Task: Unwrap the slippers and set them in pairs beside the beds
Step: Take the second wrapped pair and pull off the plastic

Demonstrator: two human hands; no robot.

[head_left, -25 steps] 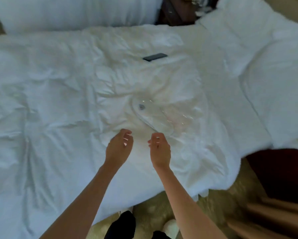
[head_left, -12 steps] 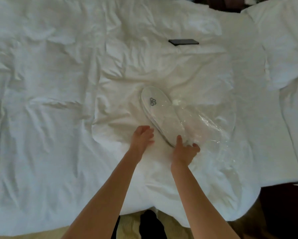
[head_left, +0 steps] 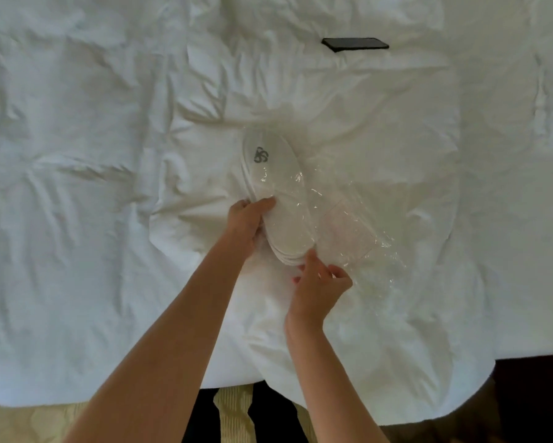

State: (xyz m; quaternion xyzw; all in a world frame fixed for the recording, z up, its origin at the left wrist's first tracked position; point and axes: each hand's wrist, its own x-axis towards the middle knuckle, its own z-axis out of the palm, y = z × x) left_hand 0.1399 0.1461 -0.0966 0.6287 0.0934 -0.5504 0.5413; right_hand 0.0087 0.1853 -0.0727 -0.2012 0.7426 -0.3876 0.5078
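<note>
A stack of flat white slippers with a grey logo near the toe lies on the white duvet, partly inside a clear plastic wrapper that spreads out to the right. My left hand grips the left edge of the stack, thumb on top. My right hand is at the heel end, its fingers pinching the wrapper's edge there.
A black phone lies on the duvet farther up. The bed's near edge runs along the bottom, with beige carpet below it and my dark-trousered legs. A dark floor area shows at the lower right.
The view has moved closer over the bed. Both hands went from hovering to the slippers: the left now grips the stack's side, and the right took the wrapper at the heel end.
</note>
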